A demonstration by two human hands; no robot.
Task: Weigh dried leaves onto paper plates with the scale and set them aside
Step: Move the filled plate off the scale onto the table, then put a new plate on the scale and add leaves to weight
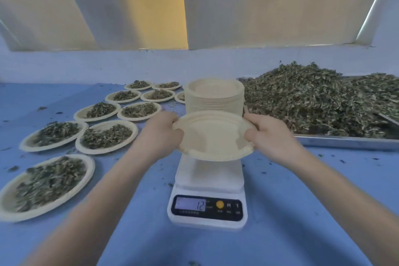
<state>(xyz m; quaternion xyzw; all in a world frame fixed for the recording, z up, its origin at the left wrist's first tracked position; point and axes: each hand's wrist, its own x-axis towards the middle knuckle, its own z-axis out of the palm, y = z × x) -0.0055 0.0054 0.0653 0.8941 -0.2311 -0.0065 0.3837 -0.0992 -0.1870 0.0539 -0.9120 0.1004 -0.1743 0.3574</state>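
Head view: left hand [160, 134] and right hand [273, 136], each grip curled on the rim of an empty plate [212, 136] above the scale [208, 207], reading 12. Plate stack [214, 95] behind; filled plates [106, 136] left, leaf pile [313, 97] right, on blue surface [302, 201].

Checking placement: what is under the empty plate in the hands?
The scale sits under the empty plate, which both the left hand and the right hand grip. The plate covers the platform's far part, so contact cannot be told.
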